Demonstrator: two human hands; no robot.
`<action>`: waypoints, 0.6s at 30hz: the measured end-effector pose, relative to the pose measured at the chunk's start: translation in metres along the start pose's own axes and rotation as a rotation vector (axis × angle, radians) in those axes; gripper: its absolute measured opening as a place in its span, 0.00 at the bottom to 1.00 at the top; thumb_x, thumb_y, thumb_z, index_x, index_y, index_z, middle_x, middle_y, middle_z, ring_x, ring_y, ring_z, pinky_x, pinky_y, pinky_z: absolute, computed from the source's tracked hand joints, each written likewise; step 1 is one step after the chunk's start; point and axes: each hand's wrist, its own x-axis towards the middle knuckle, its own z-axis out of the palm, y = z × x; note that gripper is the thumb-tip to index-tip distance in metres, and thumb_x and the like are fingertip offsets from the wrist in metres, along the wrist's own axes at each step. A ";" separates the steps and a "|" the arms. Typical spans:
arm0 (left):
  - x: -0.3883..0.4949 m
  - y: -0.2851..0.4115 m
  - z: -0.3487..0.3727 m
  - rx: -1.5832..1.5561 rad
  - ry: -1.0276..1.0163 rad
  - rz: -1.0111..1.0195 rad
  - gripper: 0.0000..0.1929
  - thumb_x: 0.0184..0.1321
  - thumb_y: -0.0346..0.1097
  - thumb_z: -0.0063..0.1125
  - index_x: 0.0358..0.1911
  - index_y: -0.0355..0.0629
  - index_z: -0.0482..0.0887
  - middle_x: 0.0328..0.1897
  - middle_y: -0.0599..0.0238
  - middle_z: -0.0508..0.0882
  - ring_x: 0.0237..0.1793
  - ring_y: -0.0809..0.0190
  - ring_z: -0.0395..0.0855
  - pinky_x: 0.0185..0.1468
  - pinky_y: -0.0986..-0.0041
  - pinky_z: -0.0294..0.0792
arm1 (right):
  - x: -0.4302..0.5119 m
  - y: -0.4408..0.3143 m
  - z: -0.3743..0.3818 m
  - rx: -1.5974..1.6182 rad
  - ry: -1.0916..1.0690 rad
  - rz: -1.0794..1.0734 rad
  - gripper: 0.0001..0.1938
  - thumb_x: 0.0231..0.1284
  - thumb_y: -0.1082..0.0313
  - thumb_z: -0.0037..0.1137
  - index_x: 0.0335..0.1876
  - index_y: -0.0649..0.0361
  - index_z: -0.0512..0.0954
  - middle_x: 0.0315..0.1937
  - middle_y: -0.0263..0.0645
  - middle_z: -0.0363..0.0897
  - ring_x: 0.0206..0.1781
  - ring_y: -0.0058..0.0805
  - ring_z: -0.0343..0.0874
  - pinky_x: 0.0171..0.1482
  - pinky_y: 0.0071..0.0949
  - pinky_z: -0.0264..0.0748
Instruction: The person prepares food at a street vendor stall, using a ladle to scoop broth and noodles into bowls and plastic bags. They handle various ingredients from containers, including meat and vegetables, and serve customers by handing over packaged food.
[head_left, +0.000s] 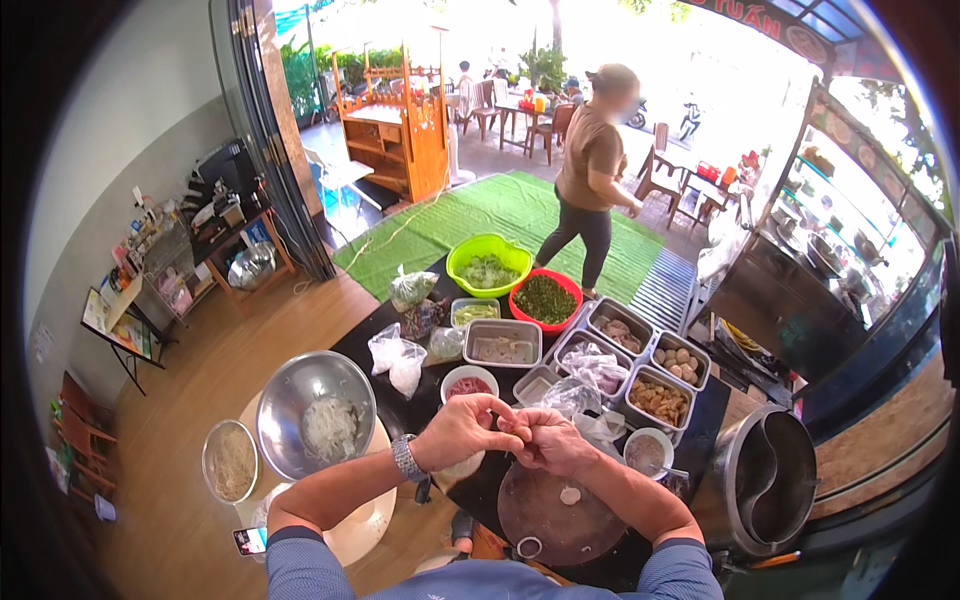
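My left hand (465, 431), with a metal watch at its wrist, meets my right hand (551, 441) above the near edge of the black table. The fingertips of both pinch together at one spot; whatever may be between them is too small and hidden to name. Below my right hand lies a round chopping board (559, 517) with a small pale piece (570, 496) and a ring-shaped thing (529, 547) on it. Just beyond my hands stand a white bowl of red meat (469, 385) and a clear plastic bag (574, 396).
Metal trays hold fried pieces (658, 401) and balls (677, 364). Behind are a red basin of chopped greens (546, 300) and a green basin (489, 265). A steel bowl of noodles (316, 416) stands left, a divided pot (765, 480) right. A person (596, 172) walks beyond the table.
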 end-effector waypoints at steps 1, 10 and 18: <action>0.003 -0.010 -0.004 -0.035 0.016 -0.020 0.23 0.50 0.38 0.83 0.48 0.38 0.86 0.32 0.82 0.77 0.30 0.82 0.67 0.33 0.86 0.62 | -0.002 0.003 -0.003 0.034 0.026 0.018 0.08 0.75 0.73 0.49 0.38 0.58 0.80 0.31 0.28 0.76 0.20 0.14 0.67 0.19 0.15 0.59; 0.030 -0.083 -0.002 -0.328 -0.018 -0.137 0.43 0.48 0.42 0.84 0.67 0.34 0.72 0.29 0.84 0.70 0.27 0.82 0.67 0.31 0.86 0.61 | 0.008 0.022 -0.025 0.060 0.101 0.227 0.09 0.77 0.68 0.51 0.54 0.60 0.80 0.32 0.27 0.76 0.18 0.10 0.64 0.18 0.14 0.57; 0.026 -0.127 0.015 -0.638 -0.121 -0.287 0.46 0.50 0.34 0.82 0.72 0.38 0.65 0.25 0.85 0.68 0.23 0.81 0.65 0.27 0.85 0.61 | 0.006 0.062 -0.056 -0.402 0.144 0.245 0.09 0.70 0.65 0.58 0.32 0.57 0.76 0.24 0.31 0.76 0.21 0.15 0.70 0.22 0.18 0.65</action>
